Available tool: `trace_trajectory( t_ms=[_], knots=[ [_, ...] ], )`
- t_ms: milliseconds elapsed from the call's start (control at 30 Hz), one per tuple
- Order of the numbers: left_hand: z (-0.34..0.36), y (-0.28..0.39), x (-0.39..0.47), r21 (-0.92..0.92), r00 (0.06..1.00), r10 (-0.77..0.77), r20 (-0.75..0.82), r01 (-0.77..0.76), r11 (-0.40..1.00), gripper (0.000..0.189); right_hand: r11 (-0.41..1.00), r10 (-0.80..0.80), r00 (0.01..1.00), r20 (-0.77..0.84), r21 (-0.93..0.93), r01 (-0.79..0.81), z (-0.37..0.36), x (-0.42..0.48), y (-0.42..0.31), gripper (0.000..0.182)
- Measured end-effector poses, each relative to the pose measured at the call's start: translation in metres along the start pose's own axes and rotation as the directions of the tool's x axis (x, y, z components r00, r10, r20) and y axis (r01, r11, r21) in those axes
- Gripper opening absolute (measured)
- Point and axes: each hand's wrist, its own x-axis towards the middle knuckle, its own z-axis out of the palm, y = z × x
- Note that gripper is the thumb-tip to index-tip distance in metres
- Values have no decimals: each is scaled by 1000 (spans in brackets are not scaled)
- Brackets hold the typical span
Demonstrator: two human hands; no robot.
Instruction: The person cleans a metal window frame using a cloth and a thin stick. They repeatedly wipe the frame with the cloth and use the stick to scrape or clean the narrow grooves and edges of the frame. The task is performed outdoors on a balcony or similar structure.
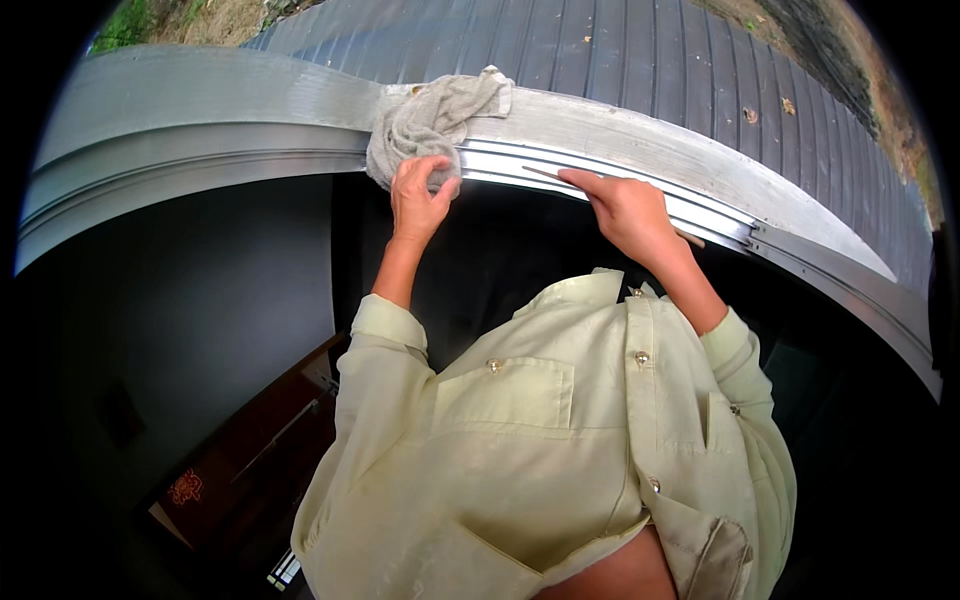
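A crumpled grey cloth (427, 120) lies over the metal sliding window track (517, 161) and the pale sill beyond it. My left hand (421, 199) is at the cloth's near end, its thumb and fingers curled against the fabric; whether they pinch it is hard to tell. To the right, my right hand (626, 210) grips a thin, pointed stick (541, 173), with the index finger laid along it. The stick's tip rests at or just above the track, and its blunt end shows behind the wrist.
Outside, past the sill (645, 135), lies a dark ribbed metal roof (600, 52) with a few dry leaves. Window frame sections (202, 150) run off at both sides. Below left, in the dark room, stands a reddish-brown wooden piece (247, 442) with a floral pattern.
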Motion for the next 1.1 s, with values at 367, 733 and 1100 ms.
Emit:
trace_trajectory(
  t_ms=[367, 733, 1100],
  knots=[
    [-13, -4, -5, -30, 1000, 1, -11, -1, 1000, 27, 883, -88, 838, 539, -348, 316, 69, 128, -73, 22],
    [38, 45, -3, -135, 995, 55, 79, -44, 990, 32, 747, 58, 741, 669, -521, 413, 26, 108, -72, 14],
    [143, 178, -4, -432, 860, 427, 279, -284, 856, 29, 551, 391, 679, 621, -749, 368, -73, 14, -9, 15]
  ],
)
